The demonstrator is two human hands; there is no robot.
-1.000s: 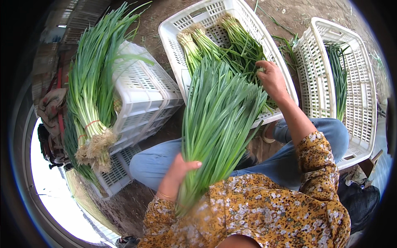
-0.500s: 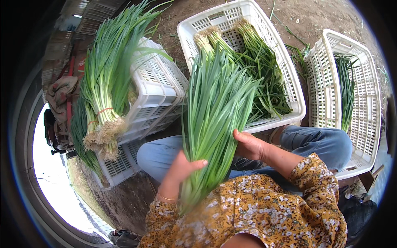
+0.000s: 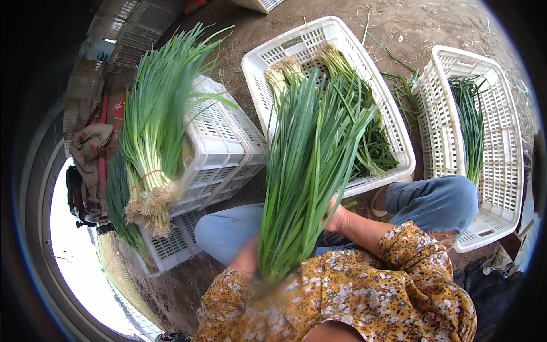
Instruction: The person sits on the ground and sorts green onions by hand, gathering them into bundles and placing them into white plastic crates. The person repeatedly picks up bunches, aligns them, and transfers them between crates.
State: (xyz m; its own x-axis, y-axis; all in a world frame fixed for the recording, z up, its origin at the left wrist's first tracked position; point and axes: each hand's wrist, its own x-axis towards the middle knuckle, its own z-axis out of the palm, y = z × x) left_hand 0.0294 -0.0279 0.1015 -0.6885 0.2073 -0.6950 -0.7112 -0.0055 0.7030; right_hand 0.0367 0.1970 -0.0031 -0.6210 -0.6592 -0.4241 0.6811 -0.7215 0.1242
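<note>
I hold a thick bunch of long green onion leaves [image 3: 305, 171] upright over my lap, tips pointing away from me. My left hand [image 3: 246, 259] grips the bunch near its lower end. My right hand [image 3: 336, 219] clasps it from the right side, a little higher. Beyond the leaves stands a white plastic crate [image 3: 336, 34] with several tied green onion bunches [image 3: 370, 142] lying in it.
A second white crate [image 3: 501, 142] at right holds a few green onions [image 3: 470, 122]. At left, a tied bunch with pale roots [image 3: 154, 131] lies on stacked overturned white crates [image 3: 222, 142]. Dirt ground lies all around; my knees in blue jeans [image 3: 439, 199] are below.
My right hand came back from the middle crate to the bunch and now clasps it. The bunch has been lifted more upright and closer to me.
</note>
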